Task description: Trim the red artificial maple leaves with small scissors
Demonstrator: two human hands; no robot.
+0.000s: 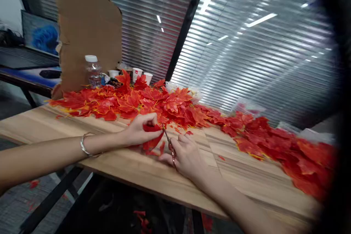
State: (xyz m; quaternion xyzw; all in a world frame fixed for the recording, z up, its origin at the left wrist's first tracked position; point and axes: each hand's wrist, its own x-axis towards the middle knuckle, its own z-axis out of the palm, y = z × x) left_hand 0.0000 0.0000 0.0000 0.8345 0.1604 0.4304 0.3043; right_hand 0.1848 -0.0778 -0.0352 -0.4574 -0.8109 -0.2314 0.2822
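My left hand (139, 130) pinches a red artificial maple leaf (151, 141) above the wooden table, thumb and fingers closed on it. In my right hand (187, 153) is a small pair of scissors (170, 147), its handles round my fingers. The blade tips point up and left and meet the edge of the leaf beside my left fingertips; whether the blades are apart is too blurred to tell. Small red cut scraps (162, 147) lie just under the two hands. Behind them spreads a big heap of red leaves (131, 100) with yellow edges.
More red leaves (257, 135) run along the table's (109, 161) right side. At the back stand a plastic bottle (94, 73), paper cups (136, 74) and a tall cardboard sheet (87, 33). A laptop (41, 34) sits at the left. Red scraps (34, 183) lie on the floor.
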